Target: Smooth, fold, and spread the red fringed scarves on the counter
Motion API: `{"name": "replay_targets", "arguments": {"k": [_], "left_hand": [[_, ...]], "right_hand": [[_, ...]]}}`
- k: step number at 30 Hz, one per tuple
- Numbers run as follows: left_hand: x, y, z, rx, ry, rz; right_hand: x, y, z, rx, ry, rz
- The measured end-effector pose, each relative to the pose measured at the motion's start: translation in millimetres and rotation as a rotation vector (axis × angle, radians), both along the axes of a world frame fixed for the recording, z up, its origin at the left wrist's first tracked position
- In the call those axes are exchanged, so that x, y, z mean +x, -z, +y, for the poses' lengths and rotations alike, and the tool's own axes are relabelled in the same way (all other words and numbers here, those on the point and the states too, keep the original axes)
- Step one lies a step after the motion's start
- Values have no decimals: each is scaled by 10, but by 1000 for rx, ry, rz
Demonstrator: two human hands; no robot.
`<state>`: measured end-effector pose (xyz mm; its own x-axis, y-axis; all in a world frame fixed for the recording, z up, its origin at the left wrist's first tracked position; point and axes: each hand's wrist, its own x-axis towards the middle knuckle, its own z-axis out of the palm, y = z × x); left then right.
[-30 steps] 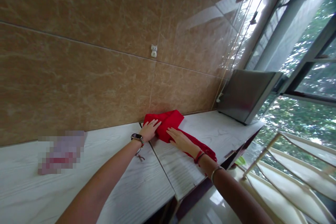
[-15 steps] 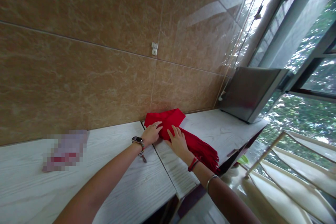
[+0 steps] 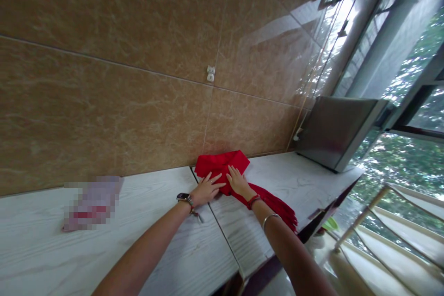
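Observation:
A red fringed scarf (image 3: 222, 161) lies partly folded on the white wood-grain tabletop, close to the tiled wall. Its fringed end trails toward the front right edge, partly hidden under my right forearm. My left hand (image 3: 205, 190), with a dark watch at the wrist, rests on the scarf's left side, fingers spread. On the middle of the cloth lies my right hand (image 3: 239, 182), flat with fingers stretched out; a red band and a silver bangle circle that arm.
A blurred pale packet (image 3: 93, 203) lies on the tabletop (image 3: 166, 259) at left. At the right end stands a grey metal box-like appliance (image 3: 338, 134) by the window. A tiered cream rack (image 3: 388, 245) stands at lower right. A small white cat figure (image 3: 210, 74) is on the wall.
My right hand has moved farther up the scarf toward the wall and lies flatter. My left hand's fingers have spread on the cloth. The whole view has shifted slightly.

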<state>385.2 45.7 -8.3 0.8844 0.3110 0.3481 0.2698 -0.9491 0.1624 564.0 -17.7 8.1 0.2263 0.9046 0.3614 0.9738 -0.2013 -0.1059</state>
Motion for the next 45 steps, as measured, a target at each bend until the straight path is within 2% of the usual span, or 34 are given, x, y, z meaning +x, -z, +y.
{"name": "replay_targets", "arguments": {"k": [3, 7, 11, 14, 17, 20, 25, 28, 32, 35, 37, 41, 45], "left_hand": [[-40, -54, 8, -30, -19, -84], [-10, -175, 62, 47, -247, -261], [61, -155, 221, -56, -358, -44], [92, -143, 342, -110, -370, 10], [104, -188, 458, -67, -358, -70], [117, -186, 602, -82, -346, -27], [123, -41, 777, -155, -335, 38], [97, -49, 770, -156, -308, 30], [21, -178, 711, -177, -300, 2], [-115, -239, 656, -171, -316, -4], [-273, -222, 590, -136, -326, -12], [-784, -34, 333, -94, -309, 2], [-1481, 171, 22, -131, -207, 93]], "right_hand": [[-1, 113, -17, 16, 27, 9], [-61, 51, -59, 85, 33, -62], [-164, 80, -76, 22, -31, -110], [-157, 83, -58, -44, -46, -85], [-80, -45, 0, -81, -66, -32], [-34, -166, 84, -86, -96, -49], [-96, -79, 180, -151, -63, -39], [-112, -39, 165, -130, -56, -52], [-106, -86, 39, -2, -96, -57], [-178, -56, -145, 112, -117, -65], [-290, 17, -286, 148, -154, -80], [-660, 178, -463, 128, -291, -89], [-1145, 225, -355, 40, -405, -83]]}}
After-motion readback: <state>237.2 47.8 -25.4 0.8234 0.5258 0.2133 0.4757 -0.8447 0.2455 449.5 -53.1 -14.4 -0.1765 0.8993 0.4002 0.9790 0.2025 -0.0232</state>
